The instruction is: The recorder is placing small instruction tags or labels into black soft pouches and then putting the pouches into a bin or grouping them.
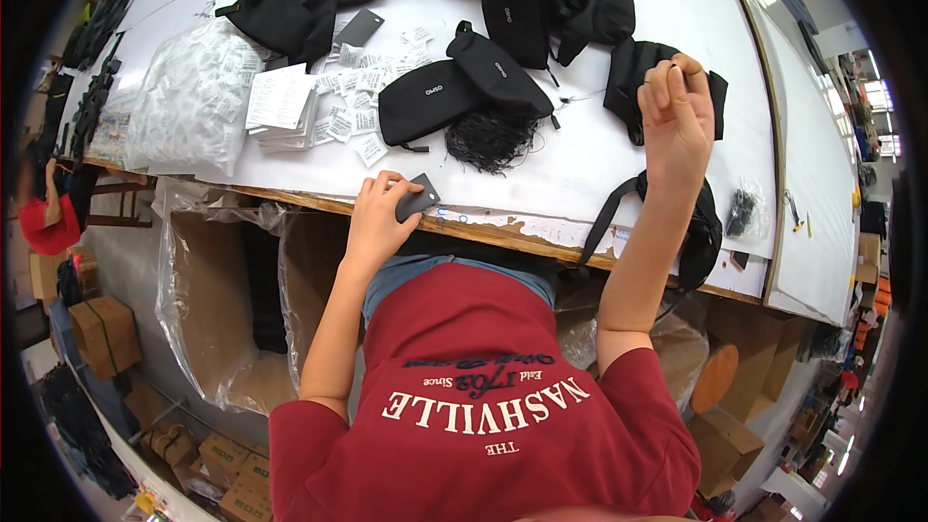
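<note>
My left hand (380, 208) is at the table's front edge, its fingers closed on a dark grey card tag (418, 199). Raised above the right part of the table, my right hand (677, 111) has its fingers curled and pinched together; whatever is between them is too small to make out. Behind it lies a black pouch (626, 87), partly hidden. Between my hands, two black zip pouches (425, 97) overlap on the tabletop. A tangled bundle of thin black cords (490, 142) lies just in front of them.
Small white labels (362, 101) are scattered beside a stack of white cards (280, 101) and a clear bag of labels (193, 97). More black pouches (512, 14) pile up at the back. A black strapped bag (700, 242) hangs over the front edge (522, 240) at right.
</note>
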The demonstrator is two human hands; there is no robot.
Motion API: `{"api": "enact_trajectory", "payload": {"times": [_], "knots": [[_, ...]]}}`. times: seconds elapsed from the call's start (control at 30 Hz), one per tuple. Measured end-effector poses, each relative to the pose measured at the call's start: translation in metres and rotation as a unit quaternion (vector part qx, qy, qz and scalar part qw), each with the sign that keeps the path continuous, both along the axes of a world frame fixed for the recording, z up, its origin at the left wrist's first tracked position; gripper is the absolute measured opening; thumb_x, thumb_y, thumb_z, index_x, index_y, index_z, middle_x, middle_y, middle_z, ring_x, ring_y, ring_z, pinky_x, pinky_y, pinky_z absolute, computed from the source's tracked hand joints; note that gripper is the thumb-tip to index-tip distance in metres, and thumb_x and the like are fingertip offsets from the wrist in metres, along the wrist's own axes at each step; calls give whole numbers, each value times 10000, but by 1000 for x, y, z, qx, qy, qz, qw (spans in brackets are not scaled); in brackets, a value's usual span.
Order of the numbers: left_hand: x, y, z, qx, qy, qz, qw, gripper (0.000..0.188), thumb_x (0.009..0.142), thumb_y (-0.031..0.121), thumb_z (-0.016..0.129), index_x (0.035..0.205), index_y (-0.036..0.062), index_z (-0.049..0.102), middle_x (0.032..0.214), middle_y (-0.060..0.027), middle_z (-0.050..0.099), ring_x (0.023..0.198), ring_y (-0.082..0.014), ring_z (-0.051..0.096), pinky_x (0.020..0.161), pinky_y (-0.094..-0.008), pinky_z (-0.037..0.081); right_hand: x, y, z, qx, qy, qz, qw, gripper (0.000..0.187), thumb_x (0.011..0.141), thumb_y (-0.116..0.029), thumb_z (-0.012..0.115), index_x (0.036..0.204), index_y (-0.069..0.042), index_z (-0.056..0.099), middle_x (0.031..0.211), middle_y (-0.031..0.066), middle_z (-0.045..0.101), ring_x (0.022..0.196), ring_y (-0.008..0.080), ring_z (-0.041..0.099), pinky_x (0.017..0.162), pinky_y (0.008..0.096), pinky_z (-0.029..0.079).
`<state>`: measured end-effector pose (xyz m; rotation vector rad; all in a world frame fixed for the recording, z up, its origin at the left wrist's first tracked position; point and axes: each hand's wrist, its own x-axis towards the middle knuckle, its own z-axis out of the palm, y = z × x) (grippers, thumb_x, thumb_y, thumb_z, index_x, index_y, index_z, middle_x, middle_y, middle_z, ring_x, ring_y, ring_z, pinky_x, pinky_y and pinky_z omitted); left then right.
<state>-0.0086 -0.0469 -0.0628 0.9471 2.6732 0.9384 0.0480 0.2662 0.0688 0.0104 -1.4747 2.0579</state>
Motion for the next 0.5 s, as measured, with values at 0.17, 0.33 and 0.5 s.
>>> {"api": "enact_trajectory", "payload": {"times": [0.17, 0.33, 0.5], "knots": [[-6, 7, 15, 87, -107, 73, 988, 199, 780, 104, 653, 970, 47, 629, 845, -61, 616, 768, -207, 577, 715, -300, 468, 10, -42, 1, 49, -71, -1, 996, 238, 856, -30, 542, 1087, -21, 484, 596, -60, 413, 523, 23, 301, 488, 192, 208], [8, 28, 53, 305, -274, 71, 909, 165, 850, 109, 630, 972, -1, 614, 827, -60, 674, 734, -71, 597, 663, -223, 459, 22, -99, -20, 39, -158, 141, 976, 334, 832, 11, 570, 1150, -22, 473, 656, -10, 510, 579, 40, 457, 512, 182, 333], [23, 39, 84, 329, -291, 68, 896, 199, 824, 66, 632, 1021, 39, 614, 839, -83, 675, 796, -110, 625, 711, -230, 465, 19, -120, -41, 121, -144, 112, 976, 329, 857, -5, 548, 1171, -10, 450, 739, 53, 555, 673, 94, 547, 588, 205, 436]]}}
